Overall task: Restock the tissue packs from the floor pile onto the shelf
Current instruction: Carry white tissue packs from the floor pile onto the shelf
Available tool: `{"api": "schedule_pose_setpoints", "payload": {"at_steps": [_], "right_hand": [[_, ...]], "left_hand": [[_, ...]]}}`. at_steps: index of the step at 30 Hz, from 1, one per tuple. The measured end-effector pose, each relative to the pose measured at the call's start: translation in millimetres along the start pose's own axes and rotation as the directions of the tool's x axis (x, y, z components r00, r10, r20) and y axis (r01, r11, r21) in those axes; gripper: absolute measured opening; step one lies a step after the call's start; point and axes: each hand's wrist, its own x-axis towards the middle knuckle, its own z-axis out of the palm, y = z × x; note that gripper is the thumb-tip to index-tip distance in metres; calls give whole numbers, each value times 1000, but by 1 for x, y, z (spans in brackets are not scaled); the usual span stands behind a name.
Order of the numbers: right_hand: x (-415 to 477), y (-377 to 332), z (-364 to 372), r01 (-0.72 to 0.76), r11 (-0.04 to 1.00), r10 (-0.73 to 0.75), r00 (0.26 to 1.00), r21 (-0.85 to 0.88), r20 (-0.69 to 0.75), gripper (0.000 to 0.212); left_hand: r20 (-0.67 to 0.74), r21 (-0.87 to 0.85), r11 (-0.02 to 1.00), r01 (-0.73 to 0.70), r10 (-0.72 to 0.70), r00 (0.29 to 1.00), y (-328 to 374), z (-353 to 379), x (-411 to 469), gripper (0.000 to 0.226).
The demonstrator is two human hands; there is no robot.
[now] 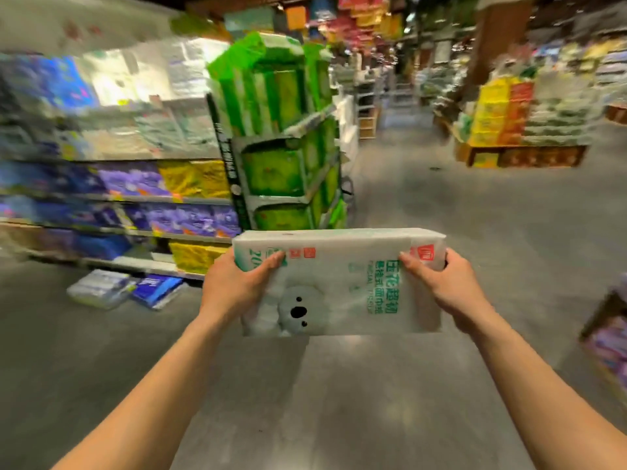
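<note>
A long white plastic-wrapped tissue pack (342,283), printed with a grey koala face and green lettering, is held out in front of the person at about waist height, above the grey concrete floor (322,401). The left hand (234,283) grips its left end, fingers curled over the top face and thumb underneath; the right hand (441,286) clamps the right end the same way. Both hands are closed around the pack, arms stretched forward.

To the left runs a multi-tier store shelf (118,198) filled with purple, blue and yellow wrapped packs, all heavily blurred, so their labels cannot be read. Beside the shelf's end stands a tall stack of green-wrapped paper goods (285,140), just beyond the held pack. On the floor at the foot of the shelf lie a clear-wrapped pale pack (98,288) and a dark blue pack (157,290), just beside each other. Across the aisle, well apart, is a low display of yellow and red boxes (502,113).
</note>
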Motion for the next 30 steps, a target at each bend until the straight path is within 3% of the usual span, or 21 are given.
{"api": "schedule_pose_setpoints", "payload": {"at_steps": [6, 9, 12, 17, 22, 30], "right_hand": [[180, -34, 144, 137, 990, -144, 953, 42, 268, 30], [267, -65, 207, 215, 974, -225, 883, 72, 412, 24], [341, -102, 277, 286, 954, -292, 805, 94, 516, 14], [441, -158, 409, 342, 930, -353, 723, 136, 594, 34], [519, -178, 560, 412, 894, -426, 653, 179, 625, 29], [653, -227, 801, 434, 879, -465, 688, 197, 557, 29]], "left_hand": [[-274, 35, 997, 63, -51, 960, -44, -41, 144, 51], [-399, -42, 995, 92, -101, 911, -54, -56, 211, 43], [-495, -87, 988, 125, -152, 856, -63, -82, 278, 53], [-636, -30, 983, 184, -160, 755, -91, -133, 382, 49], [-698, -7, 980, 197, -146, 701, -154, -189, 490, 58], [-690, 48, 986, 160, -83, 719, -248, -311, 725, 67]]}}
